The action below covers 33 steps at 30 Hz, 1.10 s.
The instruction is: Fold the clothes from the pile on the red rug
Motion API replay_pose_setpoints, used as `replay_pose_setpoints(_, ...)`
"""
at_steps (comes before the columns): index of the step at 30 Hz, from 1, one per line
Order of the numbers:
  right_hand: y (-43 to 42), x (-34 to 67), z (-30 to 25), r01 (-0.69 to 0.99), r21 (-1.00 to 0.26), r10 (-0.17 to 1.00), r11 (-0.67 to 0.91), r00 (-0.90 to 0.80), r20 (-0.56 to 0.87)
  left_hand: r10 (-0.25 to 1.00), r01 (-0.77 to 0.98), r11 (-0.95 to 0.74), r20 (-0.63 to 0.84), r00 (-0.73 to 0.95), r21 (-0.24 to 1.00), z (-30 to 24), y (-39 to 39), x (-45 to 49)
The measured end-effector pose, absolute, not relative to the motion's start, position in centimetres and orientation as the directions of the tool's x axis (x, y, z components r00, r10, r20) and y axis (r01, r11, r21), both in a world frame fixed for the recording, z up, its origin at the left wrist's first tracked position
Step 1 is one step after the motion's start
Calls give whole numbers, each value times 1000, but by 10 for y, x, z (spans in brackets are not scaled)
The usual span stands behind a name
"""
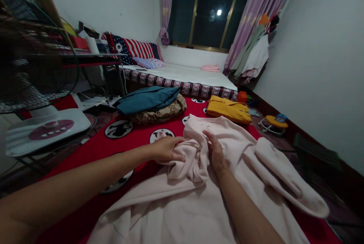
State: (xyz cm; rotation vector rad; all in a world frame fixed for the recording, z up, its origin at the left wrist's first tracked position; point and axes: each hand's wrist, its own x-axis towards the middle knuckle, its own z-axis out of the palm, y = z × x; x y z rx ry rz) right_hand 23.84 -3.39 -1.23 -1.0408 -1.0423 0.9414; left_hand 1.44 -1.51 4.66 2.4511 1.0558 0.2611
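1. While a teal pillow (146,99) is lying near the far edge of the red mat with round black-and-white patches (127,141), the left hand (167,148) is clamping curled fingers on a bunch of the pale pink fleece garment (199,206).
2. That garment is covering the mat's near right part; the right hand (214,153) is pressing flat on it, fingers straight and together.
3. Spreading is looking partway done: only the middle bunch is needing smoothing.
4. A folded yellow garment (229,109) is sitting at the far edge.

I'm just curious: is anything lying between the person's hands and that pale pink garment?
Nothing visible. The left hand grips a bunched fold of the pink garment and the right hand rests on it. The yellow garment lies farther off.
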Motion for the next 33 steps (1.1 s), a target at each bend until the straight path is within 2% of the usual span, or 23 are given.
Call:
replay_pose_setpoints(2,-33,239,-13,-223,-959,960,176,254,117,686,608,-629,-22,728,485,60,-14,7)
replay_pose_setpoints(4,-32,241,-12,-281,-942,948,183,305,93,675,596,-625,-33,737,504,84,-7,-14)
replay_pose_setpoints(6,-30,242,-12,-287,-929,921,234,371,117,775,684,-546,-18,632,483,112,7,-45)
replay_pose_setpoints(8,-29,242,-13,-265,-930,908,255,395,137,917,855,-396,110,382,333,137,25,-81)
replay_pose_setpoints(10,-28,240,-15,-229,-940,915,254,371,157,947,983,-154,299,118,99,151,42,-112)
replay_pose_setpoints(12,-27,237,-17,-157,-954,923,254,333,191,859,997,-38,508,64,-60,152,52,-128)
replay_pose_setpoints(14,-27,235,-20,-39,-965,921,259,312,234,782,989,-103,606,149,-111,141,52,-122)
replay_pose_setpoints(16,-26,235,-22,73,-963,910,258,318,268,773,945,-317,557,302,-73,123,43,-94)
replay_pose_setpoints(19,-24,240,-26,153,-955,890,255,349,293,711,735,-674,333,619,72,90,20,-36)
replay_pose_setpoints(22,-21,250,-30,259,-925,856,279,370,362,605,614,-788,246,758,47,59,1,9)
replay_pose_setpoints(25,-18,261,-33,318,-902,820,292,402,408,659,669,-743,177,732,-1,42,4,24)
replay_pose_setpoints(29,-17,264,-29,199,-949,807,244,501,312,828,827,-561,0,561,30,50,34,25)
replay_pose_setpoints(31,-18,265,-22,198,-951,791,237,529,307,875,877,-480,77,479,4,62,50,29)
replay_pose_setpoints(33,-20,271,-12,280,-921,743,270,548,384,877,901,-433,228,424,-9,71,64,36)
